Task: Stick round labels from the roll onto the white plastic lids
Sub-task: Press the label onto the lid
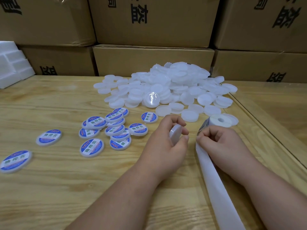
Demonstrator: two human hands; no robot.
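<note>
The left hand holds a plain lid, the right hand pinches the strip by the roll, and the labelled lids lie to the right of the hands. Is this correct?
One thing is wrong: the labelled lids lie to the left of the hands, as the head view shows. The rest holds: the left hand holds a plain lid, and the right hand pinches the strip by the roll.

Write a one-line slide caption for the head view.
Left hand holds a blank lid while right hand pinches the label strip, labelled lids lying left.

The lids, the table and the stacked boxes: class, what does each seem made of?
Lids: likely plastic, translucent white, slightly glossy. Table: looks like pale wood, grain lines visible, smooth finish. Boxes: brown cardboard, matte, with printed black characters.
</note>
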